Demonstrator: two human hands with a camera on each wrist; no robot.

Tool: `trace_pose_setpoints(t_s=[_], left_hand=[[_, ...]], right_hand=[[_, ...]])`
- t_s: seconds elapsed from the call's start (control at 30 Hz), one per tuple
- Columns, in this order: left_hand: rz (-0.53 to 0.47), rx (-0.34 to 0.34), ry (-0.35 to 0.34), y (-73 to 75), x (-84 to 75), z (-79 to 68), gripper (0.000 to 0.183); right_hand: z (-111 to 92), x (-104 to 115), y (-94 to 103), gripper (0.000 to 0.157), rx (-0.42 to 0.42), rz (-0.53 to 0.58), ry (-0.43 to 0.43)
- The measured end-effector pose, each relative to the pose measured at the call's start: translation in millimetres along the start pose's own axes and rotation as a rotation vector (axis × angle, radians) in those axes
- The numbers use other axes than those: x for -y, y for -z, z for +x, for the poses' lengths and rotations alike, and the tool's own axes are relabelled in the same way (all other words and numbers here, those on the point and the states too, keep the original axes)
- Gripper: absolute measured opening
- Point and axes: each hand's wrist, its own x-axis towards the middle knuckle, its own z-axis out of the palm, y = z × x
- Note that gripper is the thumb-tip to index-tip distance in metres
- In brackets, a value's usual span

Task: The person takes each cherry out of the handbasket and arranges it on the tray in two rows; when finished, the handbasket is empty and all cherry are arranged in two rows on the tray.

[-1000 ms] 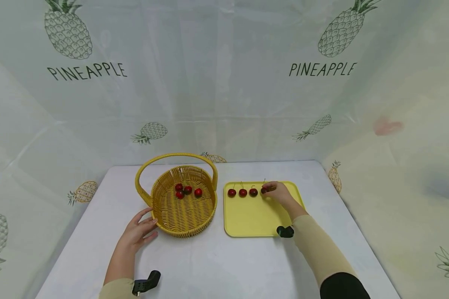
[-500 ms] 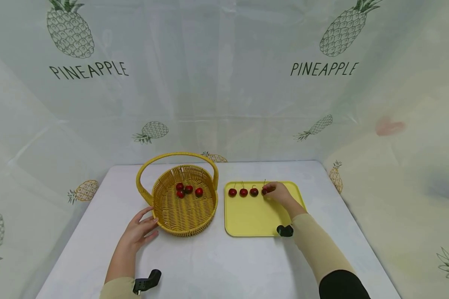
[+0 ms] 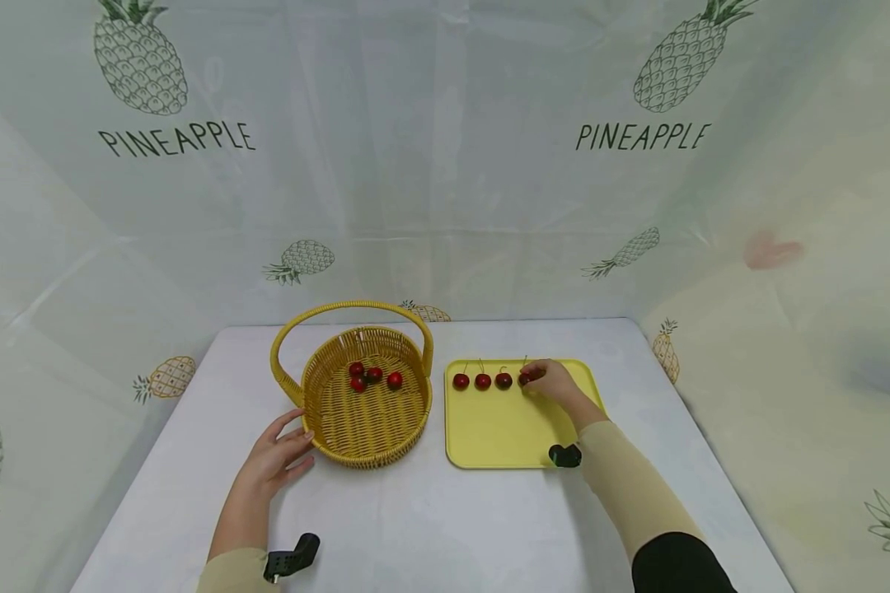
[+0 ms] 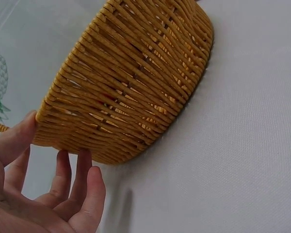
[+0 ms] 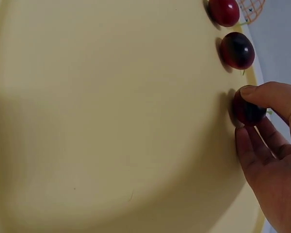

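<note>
Right hand [image 3: 552,385] pinches a dark red round cherry [image 5: 240,110] near the far edge of a yellow rectangular tray [image 3: 489,436].
Three more stemmed red cherries [image 3: 482,382] line up leftward along that edge, with bare tray stretching from the row to the near rim; the left hand [image 3: 267,465], fingers relaxed, touches the round yellow-brown woven basket [image 3: 371,436] holding four glossy red cherries [image 3: 395,380], and a narrow strip of white-covered table [image 3: 430,527] separates basket and tray, before a pale pineapple-printed backdrop [image 3: 489,206].
</note>
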Motion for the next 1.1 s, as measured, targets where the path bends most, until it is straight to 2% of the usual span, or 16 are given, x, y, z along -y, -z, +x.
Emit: trace_pose_setpoints(t_s=[0.23, 0.6, 0.87, 1.1], left_hand=[[-0.003, 0.004, -0.001, -0.1, 0.4, -0.5, 0.064], [0.022, 0.01, -0.019, 1.4, 2.1, -0.3, 0.066], [0.02, 0.024, -0.023, 2.5, 2.6, -1.1, 0.068], [0.002, 0.031, -0.029, 4.2, 3.1, 0.1, 0.066]], right_hand=[[-5.8, 6.5, 7.1, 0.03, 0.01, -0.032, 0.066], [-22.6, 36.5, 19.5, 0.036, 0.043, 0.027, 0.163], [-32.8, 67.2, 11.7, 0.036, 0.096, 0.025, 0.227], [-43.1, 94.6, -3.4, 0.031, 0.146, 0.017, 0.274]])
